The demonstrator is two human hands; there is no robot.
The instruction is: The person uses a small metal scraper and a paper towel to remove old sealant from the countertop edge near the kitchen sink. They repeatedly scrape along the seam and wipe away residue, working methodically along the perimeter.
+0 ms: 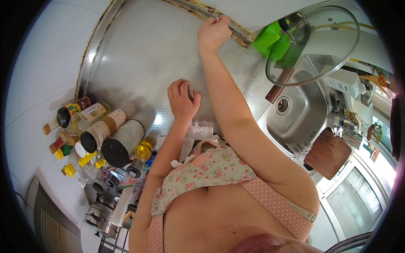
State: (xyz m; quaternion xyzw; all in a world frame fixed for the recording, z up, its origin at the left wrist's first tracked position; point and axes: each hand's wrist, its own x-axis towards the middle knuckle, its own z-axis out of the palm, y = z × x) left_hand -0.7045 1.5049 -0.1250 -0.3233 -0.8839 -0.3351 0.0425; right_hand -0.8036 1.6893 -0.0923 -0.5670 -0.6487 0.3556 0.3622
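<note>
My right hand (pixel 215 31) reaches to the far edge of the stainless steel counter (pixel 152 41). Its fingers are curled at the rust-stained metal trim (pixel 242 36), and a small white scrap (pixel 217 19) shows between them. Most of that scrap is hidden by the fingers. Over the middle of the counter, my left hand (pixel 183 99) holds nothing, its fingers loosely bent and apart. Whether its fingertips touch the steel I cannot tell. Crumpled white tissue (pixel 201 129) lies on the counter close to my floral apron (pixel 208 169).
Several sauce and oil bottles (pixel 104 126) crowd the left side, with stacked steel pots (pixel 101 218) nearer me. At right are a steel sink (pixel 297 110), a glass lid (pixel 354 47) above it, a green plastic container (pixel 269 39) and a wooden board (pixel 327 155).
</note>
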